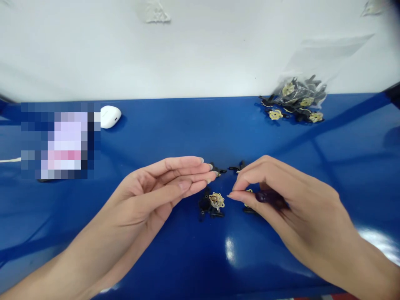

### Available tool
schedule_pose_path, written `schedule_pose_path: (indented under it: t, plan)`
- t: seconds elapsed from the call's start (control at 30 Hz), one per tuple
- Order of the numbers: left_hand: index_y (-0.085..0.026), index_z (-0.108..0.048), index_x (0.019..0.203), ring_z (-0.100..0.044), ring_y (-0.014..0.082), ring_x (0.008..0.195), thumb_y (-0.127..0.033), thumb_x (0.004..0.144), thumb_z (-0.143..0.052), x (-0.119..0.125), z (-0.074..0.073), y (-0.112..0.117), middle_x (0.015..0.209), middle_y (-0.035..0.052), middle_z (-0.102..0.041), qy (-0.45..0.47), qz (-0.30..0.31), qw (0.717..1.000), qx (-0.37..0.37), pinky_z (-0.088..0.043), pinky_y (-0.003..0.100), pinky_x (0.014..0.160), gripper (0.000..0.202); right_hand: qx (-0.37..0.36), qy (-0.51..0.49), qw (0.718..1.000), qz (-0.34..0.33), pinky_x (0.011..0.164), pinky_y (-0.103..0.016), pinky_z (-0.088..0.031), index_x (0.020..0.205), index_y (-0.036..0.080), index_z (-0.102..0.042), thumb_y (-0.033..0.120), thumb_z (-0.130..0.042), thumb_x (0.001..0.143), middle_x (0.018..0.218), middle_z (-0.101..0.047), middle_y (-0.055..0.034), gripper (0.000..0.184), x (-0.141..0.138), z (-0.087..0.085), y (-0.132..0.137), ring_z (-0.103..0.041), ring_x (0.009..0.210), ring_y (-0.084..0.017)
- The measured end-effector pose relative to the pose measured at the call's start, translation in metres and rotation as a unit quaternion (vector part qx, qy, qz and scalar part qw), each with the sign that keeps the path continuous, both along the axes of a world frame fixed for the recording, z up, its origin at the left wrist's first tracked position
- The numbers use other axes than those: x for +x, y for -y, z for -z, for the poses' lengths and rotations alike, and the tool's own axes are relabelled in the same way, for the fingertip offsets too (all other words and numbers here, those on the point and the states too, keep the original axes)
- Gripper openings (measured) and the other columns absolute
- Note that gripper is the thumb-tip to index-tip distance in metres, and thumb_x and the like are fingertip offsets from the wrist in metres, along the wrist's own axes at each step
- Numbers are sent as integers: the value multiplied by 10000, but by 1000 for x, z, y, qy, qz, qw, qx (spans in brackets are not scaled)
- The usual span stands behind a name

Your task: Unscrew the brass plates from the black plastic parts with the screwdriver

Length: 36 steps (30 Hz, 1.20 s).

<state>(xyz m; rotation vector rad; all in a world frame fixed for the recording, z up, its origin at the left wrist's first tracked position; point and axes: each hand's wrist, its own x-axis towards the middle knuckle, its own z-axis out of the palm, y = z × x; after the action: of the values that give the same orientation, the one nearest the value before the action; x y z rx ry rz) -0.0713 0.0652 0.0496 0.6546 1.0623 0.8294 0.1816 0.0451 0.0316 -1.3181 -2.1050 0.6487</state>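
My left hand is held palm up with its fingers stretched out together and the thumb resting over them; nothing shows clearly in it. My right hand is closed, thumb and forefinger tips pinched, but anything between the tips is too small to make out. A dark, rounded rod-like tool is tucked inside its curled fingers. Between and below the hands lies a black plastic part with a gold-coloured round plate. Similar black parts sit beyond the fingertips, and another gold plate is partly hidden by my right hand.
At the back right, a clear plastic bag of black-and-gold parts stands with several loose ones before it. A white earbud case and a blurred-out phone-like object lie on the left of the blue table. A white wall rises behind.
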Motion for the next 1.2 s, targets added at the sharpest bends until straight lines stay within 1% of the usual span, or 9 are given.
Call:
schedule_pose_path:
  t: [0.13,0.27,0.33,0.47,0.57,0.7,0.8,0.97,1.2]
  plan:
    - [-243,-909,1178,-813,260,1314,-184,1028,-844,-2,3,-1,1288,73,-893,-17,0,1000,8,-643,161,1063,174,-12,2,1000,-21,648,-276,-507,1077,285,-670,213,-641,1129,1034,-752,57,94,1,3,0,-739,804,-101]
    - [-253,-906,1169,-815,262,1310,-166,1031,-838,-1,4,-2,1294,83,-891,-6,3,1000,2,-645,183,1069,176,-13,8,998,-56,720,-248,-528,1123,273,-666,129,-618,1117,1072,-738,51,152,1,4,0,-732,843,-86]
    - [-254,-911,1138,-823,264,1294,-150,1031,-831,0,3,-2,1276,83,-897,0,-4,1000,-1,-657,187,1049,169,-16,30,997,-74,734,-259,-534,1146,272,-666,94,-606,1110,1092,-734,45,191,2,5,1,-736,847,-95]
    - [-246,-917,1119,-846,277,1242,-168,1046,-816,0,3,-2,1228,93,-907,10,-13,1000,1,-677,216,1028,148,-4,79,991,-108,742,-309,-550,1171,259,-676,78,-589,1106,1062,-726,28,212,4,8,1,-715,797,-140]
    - [-243,-917,1116,-852,280,1228,-175,1055,-807,1,3,-2,1209,102,-910,15,-17,1000,-4,-680,224,1025,143,16,91,987,-131,715,-316,-548,1162,230,-695,73,-561,1112,1054,-728,7,213,4,9,1,-701,787,-152]
    - [-240,-914,1105,-856,276,1218,-182,1057,-808,1,3,-2,1211,109,-909,18,-14,1000,-7,-680,219,1020,130,51,114,983,-135,678,-320,-534,1112,195,-734,38,-512,1108,1009,-728,-14,271,1,10,0,-689,734,-152]
    - [-235,-911,1106,-858,279,1210,-177,1051,-813,1,3,-2,1202,112,-910,18,-14,1000,-9,-683,222,1015,127,66,126,981,-132,659,-306,-521,1107,185,-751,64,-487,1129,990,-737,-32,291,-1,10,0,-687,723,-150]
    - [-234,-906,1114,-866,272,1190,-157,1043,-817,-1,3,-1,1187,108,-913,11,-13,1000,-12,-686,222,1011,138,65,138,979,-133,634,-270,-509,1091,194,-762,93,-452,1154,964,-749,-36,332,-2,9,0,-669,689,-129]
    - [-250,-896,1124,-854,276,1225,-177,1042,-824,-1,3,-1,1203,99,-911,5,-10,1000,-25,-683,228,1033,131,64,146,978,-132,621,-267,-502,1078,202,-763,91,-439,1151,932,-748,-32,351,-3,7,-2,-650,667,-128]
